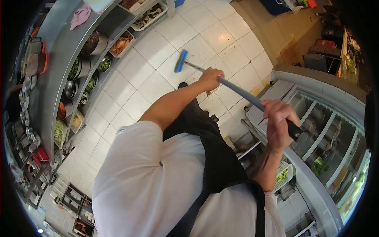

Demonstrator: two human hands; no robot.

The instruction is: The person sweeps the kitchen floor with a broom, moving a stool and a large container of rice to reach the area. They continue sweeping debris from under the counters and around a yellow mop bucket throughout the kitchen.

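Observation:
A long grey handle (242, 94) runs slantwise across the view, with a blue brush head (181, 61) at its far end against the white tiled floor. My left hand (211, 79) is wrapped round the middle of this handle. Closer to the handle's black end grip, my right hand (279, 120) is closed on it too, at the right. The dark bristles of the brush are on its left side. Small dark specks of dirt lie on the tiles (202, 49) near the head.
Curved steel shelving (59, 75) at the left holds bowls and trays of food. A glass-topped cooler (327, 134) stands at the right, beside a white ribbed panel (270, 103). A white basket of greens (282, 173) sits under its edge. Brown flooring (272, 35) lies at the upper right.

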